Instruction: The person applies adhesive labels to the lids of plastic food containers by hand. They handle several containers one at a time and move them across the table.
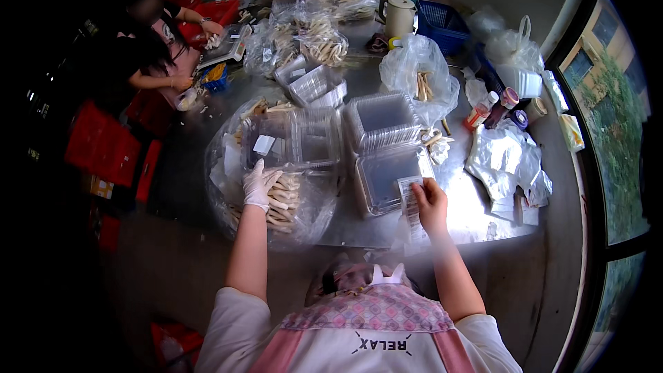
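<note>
My left hand point(260, 185), in a white glove, rests at the lower edge of an open clear plastic clamshell container point(315, 137) with white labels on it. This container lies over a large clear bag point(316, 217) of long pale mushrooms point(282, 202); whether the hand grips its edge I cannot tell. My bare right hand point(432, 204) pinches a strip of printed labels point(411, 202) between thumb and fingers. The strip hangs beside the front stack of clear plastic containers point(386, 178), and its lower end is blurred. Another nested stack of containers point(383, 119) stands just behind.
Across the metal table point(456, 223), a co-worker point(171, 57) handles pale pieces by a scale point(230, 44). Further bags of mushrooms point(305, 36), a kettle point(399, 15) and a blue basket point(443, 26) stand at the back. Bottles point(481, 110) and crumpled plastic bags point(500, 158) lie right.
</note>
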Action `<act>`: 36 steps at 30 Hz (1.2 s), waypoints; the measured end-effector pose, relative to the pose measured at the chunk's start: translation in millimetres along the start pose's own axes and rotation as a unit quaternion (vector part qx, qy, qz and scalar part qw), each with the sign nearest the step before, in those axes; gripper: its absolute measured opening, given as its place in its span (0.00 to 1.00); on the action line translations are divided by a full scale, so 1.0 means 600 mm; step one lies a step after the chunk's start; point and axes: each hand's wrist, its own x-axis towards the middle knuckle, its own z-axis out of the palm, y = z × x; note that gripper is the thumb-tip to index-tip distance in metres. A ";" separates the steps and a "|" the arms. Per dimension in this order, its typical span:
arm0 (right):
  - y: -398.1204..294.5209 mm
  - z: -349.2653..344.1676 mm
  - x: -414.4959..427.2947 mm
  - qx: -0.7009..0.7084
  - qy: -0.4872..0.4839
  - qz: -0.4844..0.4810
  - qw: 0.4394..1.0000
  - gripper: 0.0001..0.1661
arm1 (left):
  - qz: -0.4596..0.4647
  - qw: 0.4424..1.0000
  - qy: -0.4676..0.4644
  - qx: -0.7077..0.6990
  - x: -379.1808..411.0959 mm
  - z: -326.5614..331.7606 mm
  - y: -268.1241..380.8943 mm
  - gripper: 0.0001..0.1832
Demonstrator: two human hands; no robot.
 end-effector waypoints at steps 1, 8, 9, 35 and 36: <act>0.001 -0.003 -0.002 -0.001 -0.003 0.000 1.000 0.10 | 0.001 0.998 0.041 0.057 0.000 0.002 -0.003 0.21; -0.005 -0.003 -0.002 -0.023 0.001 -0.010 1.000 0.10 | -0.076 0.995 0.006 0.069 -0.028 0.025 -0.013 0.30; -0.008 -0.003 -0.001 -0.032 0.004 -0.007 0.999 0.10 | -0.100 0.990 0.020 0.093 -0.028 0.031 -0.011 0.33; -0.007 -0.008 -0.012 0.025 -0.021 0.030 0.999 0.08 | 0.286 0.757 0.234 0.539 0.115 -0.050 0.010 0.32; -0.006 -0.010 -0.011 0.014 -0.024 0.029 0.999 0.09 | 0.275 0.739 0.255 0.561 0.116 -0.045 0.014 0.33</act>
